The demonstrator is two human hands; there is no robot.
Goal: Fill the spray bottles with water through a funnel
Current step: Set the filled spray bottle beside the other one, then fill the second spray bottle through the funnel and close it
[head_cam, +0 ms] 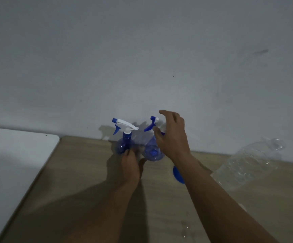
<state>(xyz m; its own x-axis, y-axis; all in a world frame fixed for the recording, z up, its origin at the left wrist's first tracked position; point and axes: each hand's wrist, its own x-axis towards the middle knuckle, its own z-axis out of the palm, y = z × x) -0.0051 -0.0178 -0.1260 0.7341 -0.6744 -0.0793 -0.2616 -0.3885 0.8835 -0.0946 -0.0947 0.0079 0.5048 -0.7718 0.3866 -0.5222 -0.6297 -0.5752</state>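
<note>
On my head feed I see two blue spray bottles standing side by side at the back of the wooden table (82, 193), close against the grey wall (142, 50). The left spray bottle (123, 143) is upright, its white and blue trigger head pointing left. The right spray bottle (153, 151) stands just beside it, its blue trigger also pointing left.

The left hand (130, 163) lies low on the table in front of them. Its fingers reach forward with the tips touching the lower body of the left spray bottle, and the thumb is splayed out toward the right one. It encloses nothing.

The right hand (172, 135) arches over the trigger head of the right spray bottle, thumb down by the neck and forefinger raised above the nozzle. I cannot tell whether it actually has hold of the head or only cups round it.

Behind the right forearm I make out the curved edge of a blue funnel (177, 174) on the table, mostly hidden. Farther right a large clear plastic bottle (247, 163) leans over. A white tabletop (16, 155) adjoins on the left, and a few water drops (186, 228) lie near the front
</note>
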